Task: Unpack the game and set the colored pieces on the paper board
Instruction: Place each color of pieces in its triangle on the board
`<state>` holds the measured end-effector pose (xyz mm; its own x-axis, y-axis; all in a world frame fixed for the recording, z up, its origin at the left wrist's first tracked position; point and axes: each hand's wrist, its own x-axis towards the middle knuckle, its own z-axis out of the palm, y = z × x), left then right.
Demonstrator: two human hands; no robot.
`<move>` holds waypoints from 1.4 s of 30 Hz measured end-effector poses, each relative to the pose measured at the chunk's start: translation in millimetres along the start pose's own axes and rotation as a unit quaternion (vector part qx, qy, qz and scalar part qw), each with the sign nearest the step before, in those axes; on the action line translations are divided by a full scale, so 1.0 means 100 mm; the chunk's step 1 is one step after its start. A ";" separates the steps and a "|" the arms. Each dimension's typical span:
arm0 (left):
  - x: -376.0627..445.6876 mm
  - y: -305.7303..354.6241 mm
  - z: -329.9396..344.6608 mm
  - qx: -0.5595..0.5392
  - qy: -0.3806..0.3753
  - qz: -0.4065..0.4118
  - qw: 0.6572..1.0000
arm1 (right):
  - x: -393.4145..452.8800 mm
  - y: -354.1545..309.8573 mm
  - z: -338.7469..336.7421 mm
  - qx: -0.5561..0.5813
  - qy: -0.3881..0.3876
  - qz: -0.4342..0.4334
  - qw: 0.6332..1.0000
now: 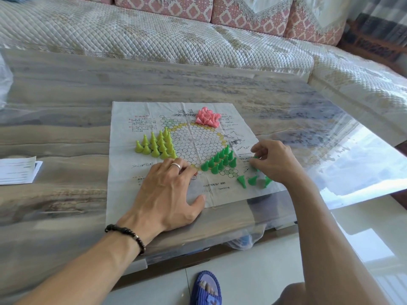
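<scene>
A paper board (123, 137) with a printed hexagon grid lies on the table. Several yellow-green pieces (157, 145) stand upright in a triangle at its left. A heap of pink pieces (208, 117) lies at the top. Several dark green pieces (220, 160) stand in a triangle at the lower right, and a few loose green pieces (253, 180) lie toppled near the board's right corner. My left hand (169, 192) rests flat on the board's lower edge, fingers spread. My right hand (273, 160) pinches a green piece (255, 157) just right of the green triangle.
The table (66, 95) has a glossy wood-grain top and a near edge close to my arms. A folded white leaflet (18, 170) lies at the left. A quilted sofa (154, 36) runs behind the table. A foot in a blue slipper (206, 287) rests on the tiled floor below.
</scene>
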<state>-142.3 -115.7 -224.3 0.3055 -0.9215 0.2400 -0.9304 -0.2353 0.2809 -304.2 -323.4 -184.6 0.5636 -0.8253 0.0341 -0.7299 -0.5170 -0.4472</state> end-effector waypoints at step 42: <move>0.00 0.00 0.00 -0.002 -0.008 -0.004 1.000 | -0.23 -0.45 0.02 -0.064 -0.032 -0.143 0.987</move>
<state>-142.2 -115.9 -223.7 0.3089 -0.9244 0.2237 -0.9272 -0.2404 0.2872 -283.2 -280.8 -167.3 0.7738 -0.6278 0.0845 -0.5782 -0.7546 -0.3103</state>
